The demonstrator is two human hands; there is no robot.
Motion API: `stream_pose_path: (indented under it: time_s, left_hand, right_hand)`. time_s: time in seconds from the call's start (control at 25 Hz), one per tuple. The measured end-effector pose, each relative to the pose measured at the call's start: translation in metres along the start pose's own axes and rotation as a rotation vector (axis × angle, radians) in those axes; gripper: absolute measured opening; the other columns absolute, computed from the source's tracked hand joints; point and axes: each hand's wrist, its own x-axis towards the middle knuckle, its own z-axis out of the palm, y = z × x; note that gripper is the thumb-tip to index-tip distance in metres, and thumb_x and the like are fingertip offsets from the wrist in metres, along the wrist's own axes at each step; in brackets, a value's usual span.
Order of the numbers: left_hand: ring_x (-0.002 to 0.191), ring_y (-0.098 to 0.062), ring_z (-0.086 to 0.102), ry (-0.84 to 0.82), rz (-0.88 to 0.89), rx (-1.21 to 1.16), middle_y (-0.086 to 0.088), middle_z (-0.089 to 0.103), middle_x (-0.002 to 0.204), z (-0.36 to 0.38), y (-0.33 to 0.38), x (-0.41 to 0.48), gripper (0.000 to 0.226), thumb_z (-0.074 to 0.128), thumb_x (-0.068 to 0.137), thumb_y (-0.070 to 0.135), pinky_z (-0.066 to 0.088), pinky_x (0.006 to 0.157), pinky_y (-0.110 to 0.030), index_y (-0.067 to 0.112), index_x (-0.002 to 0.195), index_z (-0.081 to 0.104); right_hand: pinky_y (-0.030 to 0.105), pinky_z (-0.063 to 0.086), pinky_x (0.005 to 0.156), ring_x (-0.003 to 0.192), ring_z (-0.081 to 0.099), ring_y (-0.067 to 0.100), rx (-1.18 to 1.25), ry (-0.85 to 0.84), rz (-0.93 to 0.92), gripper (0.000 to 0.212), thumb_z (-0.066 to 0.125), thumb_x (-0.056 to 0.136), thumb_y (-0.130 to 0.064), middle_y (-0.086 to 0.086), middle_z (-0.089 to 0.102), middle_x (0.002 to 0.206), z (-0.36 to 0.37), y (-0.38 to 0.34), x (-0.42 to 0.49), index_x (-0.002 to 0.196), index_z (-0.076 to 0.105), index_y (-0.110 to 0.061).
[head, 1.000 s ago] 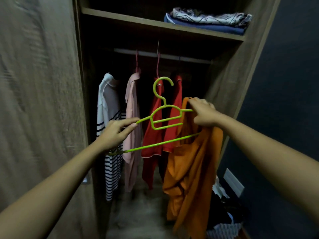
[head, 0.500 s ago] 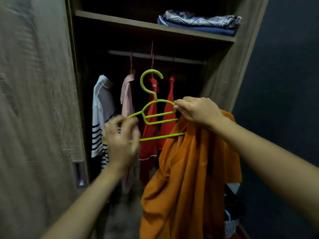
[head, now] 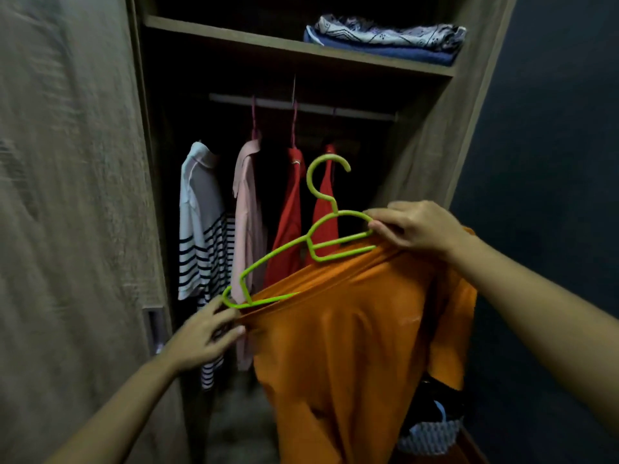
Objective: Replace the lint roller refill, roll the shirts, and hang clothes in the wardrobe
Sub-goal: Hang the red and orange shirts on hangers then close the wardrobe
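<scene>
I stand before an open wardrobe. A lime-green hanger (head: 294, 242) tilts down to the left in front of it, hook up. An orange shirt (head: 361, 329) drapes over the hanger's right side and lower bar. My right hand (head: 415, 226) grips the hanger's right shoulder together with the orange cloth. My left hand (head: 204, 333) pinches the shirt's edge at the hanger's low left end. The wardrobe rail (head: 301, 107) runs behind, above the hook.
On the rail hang a striped white shirt (head: 201, 229), a pink shirt (head: 248, 222) and two red garments (head: 291, 216). Folded cloths (head: 385, 38) lie on the upper shelf. The wardrobe door (head: 67, 229) stands at left. A basket of clothes (head: 432, 433) sits low right.
My left hand let go of the hanger's left arm, dropped and took hold of the orange shirt's edge. The shirt now spreads across the hanger, which tilted lower on the left.
</scene>
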Motion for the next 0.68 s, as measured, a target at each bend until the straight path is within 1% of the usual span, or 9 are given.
stream_pose_path:
  time_s: [0.08,0.2,0.36,0.44,0.52,0.56,0.6,0.64,0.68]
  left_hand:
    - [0.075,0.002,0.045,-0.054,0.019,0.021,0.011,0.045,0.078,-0.019,-0.007,0.008,0.037,0.038,0.092,0.057,0.039,0.069,-0.021,0.025,0.080,0.052]
    - [0.076,0.006,0.049,-0.081,0.100,0.017,0.018,0.045,0.077,-0.041,-0.010,0.019,0.030,0.040,0.093,0.050,0.040,0.069,-0.017,0.026,0.082,0.053]
    - [0.072,-0.006,0.053,-0.076,0.130,0.107,0.005,0.053,0.076,-0.059,-0.013,0.020,0.049,0.034,0.094,0.054,0.047,0.067,-0.031,0.014,0.080,0.058]
    - [0.071,-0.001,0.051,-0.039,0.131,0.077,0.006,0.055,0.076,-0.060,0.008,0.032,0.045,0.032,0.094,0.055,0.045,0.068,-0.020,0.018,0.084,0.055]
    - [0.078,-0.002,0.054,0.007,0.104,0.016,0.003,0.062,0.084,-0.054,0.030,0.045,0.030,0.037,0.091,0.055,0.040,0.071,-0.011,0.027,0.097,0.049]
    - [0.082,-0.005,0.057,0.048,0.073,-0.013,-0.001,0.064,0.089,-0.053,0.036,0.048,0.027,0.040,0.088,0.055,0.041,0.074,-0.014,0.033,0.103,0.044]
    - [0.086,-0.011,0.060,0.081,0.028,-0.033,-0.005,0.066,0.092,-0.055,0.040,0.051,0.028,0.041,0.084,0.055,0.044,0.076,-0.021,0.040,0.107,0.040]
    - [0.087,-0.017,0.062,0.108,-0.010,-0.054,-0.005,0.067,0.093,-0.060,0.040,0.052,0.030,0.043,0.081,0.056,0.046,0.077,-0.027,0.049,0.110,0.037]
    - [0.086,-0.017,0.062,0.137,-0.035,-0.084,0.001,0.066,0.094,-0.068,0.037,0.051,0.034,0.045,0.078,0.056,0.045,0.077,-0.029,0.056,0.110,0.035]
  right_hand:
    - [0.028,0.054,0.047,0.057,0.063,0.018,0.063,0.004,-0.003,0.043,0.034,0.097,-0.040,0.005,0.065,0.074,0.012,-0.001,-0.011,0.116,0.064,-0.015]
    - [0.026,0.055,0.047,0.056,0.062,0.014,0.128,0.044,-0.002,0.040,0.037,0.097,-0.035,0.006,0.067,0.073,0.015,0.006,-0.020,0.114,0.064,-0.011]
    - [0.031,0.056,0.047,0.058,0.064,0.015,0.103,-0.098,-0.054,0.045,0.031,0.098,-0.043,0.005,0.068,0.076,0.029,0.006,-0.037,0.116,0.064,-0.017]
    - [0.036,0.059,0.057,0.072,0.068,0.017,0.185,-0.109,0.070,0.052,0.027,0.097,-0.050,0.005,0.071,0.087,0.041,-0.017,-0.036,0.115,0.064,-0.019]
    - [0.032,0.058,0.075,0.091,0.068,0.014,0.319,-0.093,0.201,0.059,0.024,0.093,-0.057,0.003,0.071,0.103,0.049,-0.040,-0.027,0.116,0.063,-0.018]
    - [0.027,0.055,0.079,0.094,0.066,0.010,0.384,-0.102,0.253,0.061,0.024,0.091,-0.060,-0.001,0.069,0.107,0.052,-0.047,-0.023,0.118,0.061,-0.019]
    - [0.021,0.053,0.078,0.092,0.064,0.005,0.447,-0.113,0.304,0.062,0.027,0.088,-0.064,-0.005,0.068,0.106,0.051,-0.054,-0.019,0.119,0.059,-0.021]
    - [0.016,0.050,0.073,0.085,0.063,0.000,0.517,-0.128,0.374,0.061,0.031,0.085,-0.067,-0.009,0.067,0.100,0.048,-0.056,-0.015,0.120,0.056,-0.025]
    - [0.012,0.046,0.067,0.077,0.061,0.000,0.589,-0.151,0.460,0.058,0.036,0.083,-0.068,-0.011,0.064,0.092,0.044,-0.054,-0.014,0.122,0.053,-0.028]
